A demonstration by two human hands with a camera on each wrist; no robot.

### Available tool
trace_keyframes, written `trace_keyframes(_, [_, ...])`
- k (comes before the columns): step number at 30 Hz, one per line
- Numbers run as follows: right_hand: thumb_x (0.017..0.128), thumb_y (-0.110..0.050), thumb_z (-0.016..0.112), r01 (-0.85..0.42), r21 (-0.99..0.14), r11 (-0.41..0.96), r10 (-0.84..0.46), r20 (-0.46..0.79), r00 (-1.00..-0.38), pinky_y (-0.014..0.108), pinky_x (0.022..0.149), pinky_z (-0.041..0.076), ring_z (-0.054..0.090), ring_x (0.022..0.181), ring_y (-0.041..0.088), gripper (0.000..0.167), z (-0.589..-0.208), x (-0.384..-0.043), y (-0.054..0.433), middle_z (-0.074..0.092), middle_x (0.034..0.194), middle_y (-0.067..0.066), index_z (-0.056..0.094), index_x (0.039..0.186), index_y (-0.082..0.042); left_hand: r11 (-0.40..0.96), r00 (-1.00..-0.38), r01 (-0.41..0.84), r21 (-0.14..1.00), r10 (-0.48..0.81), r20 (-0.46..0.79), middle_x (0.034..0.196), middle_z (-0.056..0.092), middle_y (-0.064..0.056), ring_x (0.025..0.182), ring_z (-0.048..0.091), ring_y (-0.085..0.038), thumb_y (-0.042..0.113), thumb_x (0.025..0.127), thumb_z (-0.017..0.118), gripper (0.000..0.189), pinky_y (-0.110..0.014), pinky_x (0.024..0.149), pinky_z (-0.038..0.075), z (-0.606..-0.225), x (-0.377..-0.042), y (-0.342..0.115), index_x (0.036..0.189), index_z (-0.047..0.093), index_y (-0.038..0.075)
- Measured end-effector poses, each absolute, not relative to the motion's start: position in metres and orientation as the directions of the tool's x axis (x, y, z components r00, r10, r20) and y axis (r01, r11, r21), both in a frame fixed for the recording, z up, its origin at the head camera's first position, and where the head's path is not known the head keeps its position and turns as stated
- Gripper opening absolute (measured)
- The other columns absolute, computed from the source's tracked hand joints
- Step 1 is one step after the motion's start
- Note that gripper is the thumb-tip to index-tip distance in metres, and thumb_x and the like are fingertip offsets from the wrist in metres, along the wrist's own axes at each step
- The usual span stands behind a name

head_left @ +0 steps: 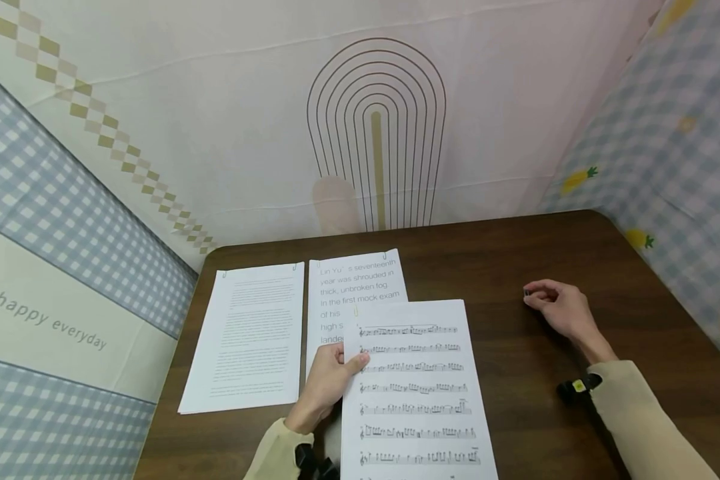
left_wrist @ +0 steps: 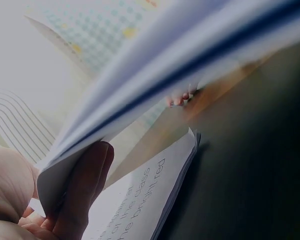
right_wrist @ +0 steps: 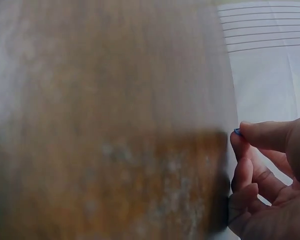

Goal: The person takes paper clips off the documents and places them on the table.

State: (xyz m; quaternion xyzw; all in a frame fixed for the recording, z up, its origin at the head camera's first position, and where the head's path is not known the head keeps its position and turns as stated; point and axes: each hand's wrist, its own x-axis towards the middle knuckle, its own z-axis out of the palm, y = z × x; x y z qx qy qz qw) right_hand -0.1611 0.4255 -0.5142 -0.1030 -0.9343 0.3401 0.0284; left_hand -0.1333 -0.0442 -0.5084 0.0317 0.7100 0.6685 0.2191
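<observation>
My left hand [head_left: 326,377] grips a stack of sheet music [head_left: 417,393] by its left edge, thumb on top and fingers beneath. A yellow paper clip [head_left: 356,310] sits at the stack's upper left corner. In the left wrist view the sheets fan apart above the fingers [left_wrist: 85,185]. Over the right side of the table, my right hand [head_left: 561,310] pinches a small blue paper clip [right_wrist: 237,131] between thumb and forefinger; only its tip shows. The sheet music partly covers a large-print text stack [head_left: 360,273], which has clips at its top corners.
A small-print text stack [head_left: 252,333], clipped at both top corners, lies at the left of the dark wooden table [head_left: 486,260]. Patterned cloth [head_left: 234,120] hangs behind the table's far edge, with checked cloth on both sides.
</observation>
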Motion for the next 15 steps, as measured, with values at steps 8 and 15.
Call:
trace_keyframes(8, [0.107,-0.025,0.073,0.16,-0.613,0.773,0.204,0.003,-0.979,0.023,0.066,0.046,0.058,0.074,0.001,0.026,-0.5153,-0.1636,0.4266,0.078,0.102,0.014,0.078,0.125,-0.007,0.099,-0.901,-0.239,0.966,0.348,-0.258,0.107,0.083,-0.023,0.087,0.085,-0.032,0.01,0.106,0.068,0.026,-0.039,0.073,0.069,-0.5093,-0.1337,-0.044,0.125,0.072,-0.007])
trace_keyframes(15, [0.107,-0.024,0.072,0.16,-0.585,0.795,0.208,0.016,-0.978,0.026,0.065,0.044,0.058,0.075,0.01,0.026,-0.5166,-0.1648,0.4262,0.077,0.1,0.015,0.079,0.125,-0.006,0.098,-0.902,-0.247,0.964,0.34,-0.266,0.106,0.083,-0.024,0.086,0.085,-0.032,0.01,0.105,0.069,0.025,-0.039,0.073,0.069,-0.5099,-0.1343,-0.044,0.123,0.073,-0.008])
